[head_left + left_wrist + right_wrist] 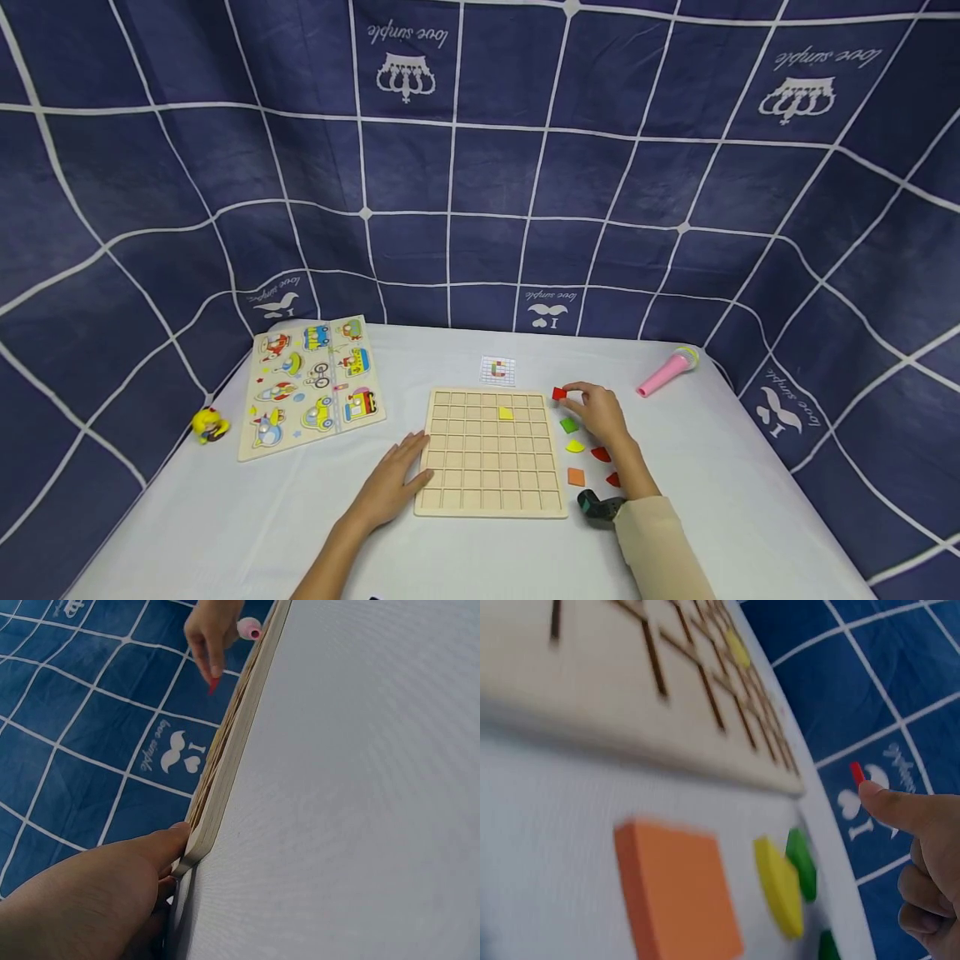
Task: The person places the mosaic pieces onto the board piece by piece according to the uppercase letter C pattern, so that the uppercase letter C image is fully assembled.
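Note:
My right hand pinches a small red block between thumb and fingertips, just off the upper right corner of the wooden grid board. In the right wrist view the red block shows edge-on at the fingertip. My left hand rests along the board's left edge, its thumb and fingers touching the rim. One yellow piece lies in a top-row cell of the grid. Beyond the board's far edge lies a small pattern card with a coloured design.
Right of the board lie a green piece, a yellow quarter-round, an orange square and red pieces. A pink toy microphone is at the far right. To the left are a vehicle puzzle board and a yellow toy figure.

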A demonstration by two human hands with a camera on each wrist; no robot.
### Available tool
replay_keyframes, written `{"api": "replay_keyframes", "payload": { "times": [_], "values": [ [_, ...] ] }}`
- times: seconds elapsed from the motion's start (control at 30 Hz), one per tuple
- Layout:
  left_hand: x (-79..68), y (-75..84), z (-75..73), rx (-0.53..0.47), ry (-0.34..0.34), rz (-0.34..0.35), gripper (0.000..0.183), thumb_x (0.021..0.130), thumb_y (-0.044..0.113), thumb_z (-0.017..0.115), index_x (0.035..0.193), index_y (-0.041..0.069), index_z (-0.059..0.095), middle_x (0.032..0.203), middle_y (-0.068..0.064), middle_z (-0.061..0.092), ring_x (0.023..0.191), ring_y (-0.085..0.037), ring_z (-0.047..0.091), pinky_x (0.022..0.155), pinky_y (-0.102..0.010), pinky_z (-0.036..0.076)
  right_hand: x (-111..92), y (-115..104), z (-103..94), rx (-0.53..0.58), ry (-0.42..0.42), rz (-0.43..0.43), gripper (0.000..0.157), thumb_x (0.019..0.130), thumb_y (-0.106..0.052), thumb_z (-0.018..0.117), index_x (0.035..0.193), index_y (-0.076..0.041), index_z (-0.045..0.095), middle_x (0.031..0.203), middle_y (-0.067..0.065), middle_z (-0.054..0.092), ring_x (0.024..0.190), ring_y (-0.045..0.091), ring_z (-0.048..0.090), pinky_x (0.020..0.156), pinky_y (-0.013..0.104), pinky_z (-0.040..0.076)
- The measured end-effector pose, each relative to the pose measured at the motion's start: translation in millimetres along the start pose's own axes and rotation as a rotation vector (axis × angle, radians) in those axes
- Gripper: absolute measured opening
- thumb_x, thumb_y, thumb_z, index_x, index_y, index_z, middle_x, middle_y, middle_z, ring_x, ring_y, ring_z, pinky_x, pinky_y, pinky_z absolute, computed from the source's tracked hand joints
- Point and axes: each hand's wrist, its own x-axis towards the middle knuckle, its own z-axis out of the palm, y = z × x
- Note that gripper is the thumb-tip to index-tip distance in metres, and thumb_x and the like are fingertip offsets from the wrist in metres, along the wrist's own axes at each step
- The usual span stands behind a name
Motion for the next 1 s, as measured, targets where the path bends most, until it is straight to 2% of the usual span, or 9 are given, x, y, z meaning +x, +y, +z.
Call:
{"api": "replay_keyframes", "payload": {
  "times": [0.13,0.37,0.7,0.8,0.9,1.0],
  "values": [
    [-1.2,0.0,-0.7,0.002,0.003,0.008,0.057,0.090,0.027,0.060,0.137,0.002,0.042,0.144,-0.012,0.037,0.135,-0.029,0.026,0.112,-0.044,0.016,1.4,-23.2,1.9,0.022,0.035,-0.058,0.028,0.080,-0.025,0.073,0.104,-0.012,0.070,0.051,-0.002,0.028,0.046,0.012,0.022,0.041,0.024,0.018],
    [-1.9,0.7,-0.2,0.012,0.005,0.013,0.056,0.090,0.027,0.059,0.138,0.002,0.041,0.144,-0.012,0.037,0.135,-0.030,0.027,0.112,-0.044,0.016,3.0,-61.1,13.7,0.076,0.041,-0.116,0.029,0.081,-0.028,0.072,0.106,-0.013,0.070,0.049,-0.005,0.027,0.045,0.009,0.020,0.041,0.022,0.017],
    [-1.5,0.5,-0.7,0.002,0.008,0.015,0.056,0.091,0.026,0.059,0.138,0.002,0.041,0.144,-0.012,0.036,0.135,-0.030,0.026,0.112,-0.044,0.016,-0.2,-80.6,48.5,0.098,-0.026,-0.193,0.030,0.081,-0.028,0.071,0.106,-0.013,0.070,0.048,-0.008,0.027,0.044,0.006,0.020,0.039,0.020,0.018],
    [-1.2,-0.2,0.1,0.000,0.008,0.012,0.056,0.090,0.027,0.059,0.138,0.002,0.041,0.144,-0.011,0.036,0.135,-0.029,0.026,0.112,-0.043,0.016,-0.8,-80.3,58.4,0.088,-0.067,-0.188,0.029,0.082,-0.029,0.071,0.106,-0.014,0.070,0.048,-0.006,0.034,0.045,0.006,0.025,0.039,0.021,0.023],
    [-1.1,0.3,0.0,-0.003,0.003,0.001,0.057,0.090,0.028,0.059,0.138,0.003,0.041,0.145,-0.010,0.036,0.135,-0.027,0.025,0.112,-0.042,0.015,-1.2,-78.0,65.9,0.068,-0.105,-0.182,0.029,0.081,-0.030,0.071,0.106,-0.015,0.070,0.056,-0.003,0.051,0.047,0.008,0.033,0.042,0.023,0.031],
    [-1.6,0.5,-0.3,-0.002,0.004,0.005,0.057,0.090,0.027,0.059,0.138,0.003,0.041,0.144,-0.011,0.036,0.135,-0.029,0.026,0.112,-0.044,0.016,-1.7,-76.1,70.8,0.035,-0.120,-0.188,0.028,0.081,-0.030,0.072,0.105,-0.017,0.071,0.076,0.001,0.066,0.056,0.008,0.043,0.049,0.025,0.041]
  ]
}}
